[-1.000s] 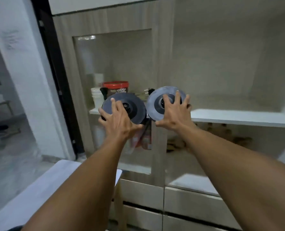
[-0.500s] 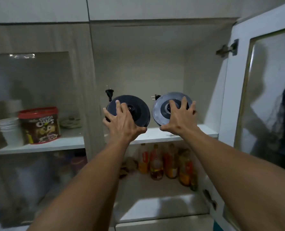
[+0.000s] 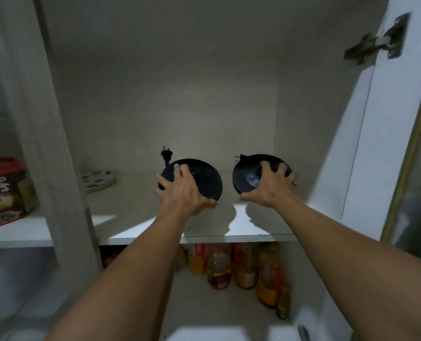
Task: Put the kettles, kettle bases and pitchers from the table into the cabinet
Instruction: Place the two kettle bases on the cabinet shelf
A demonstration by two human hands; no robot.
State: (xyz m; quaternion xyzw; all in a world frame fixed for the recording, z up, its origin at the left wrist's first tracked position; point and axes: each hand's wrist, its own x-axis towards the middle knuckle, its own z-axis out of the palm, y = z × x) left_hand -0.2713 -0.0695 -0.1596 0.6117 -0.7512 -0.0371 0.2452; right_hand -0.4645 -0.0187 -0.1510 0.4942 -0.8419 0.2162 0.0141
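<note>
So far, two kettle bases are held over the shelf (image 3: 258,223) near its front edge: the left kettle base (image 3: 204,179) clasped by the left hand (image 3: 183,193), the right kettle base (image 3: 247,177) by the right hand (image 3: 271,187). Neither appears set down; kettles and pitchers are unseen.

White cabinet shelf (image 3: 204,230) with little on it.

A stack of spotted plates (image 3: 97,181) lies at its back left, and a red-lidded cereal tub (image 3: 3,191) stands on the same shelf level behind the left door frame. On the lower shelf (image 3: 216,306) a cluster of bottles (image 3: 243,269) with orange and amber contents stands toward the right.
</note>
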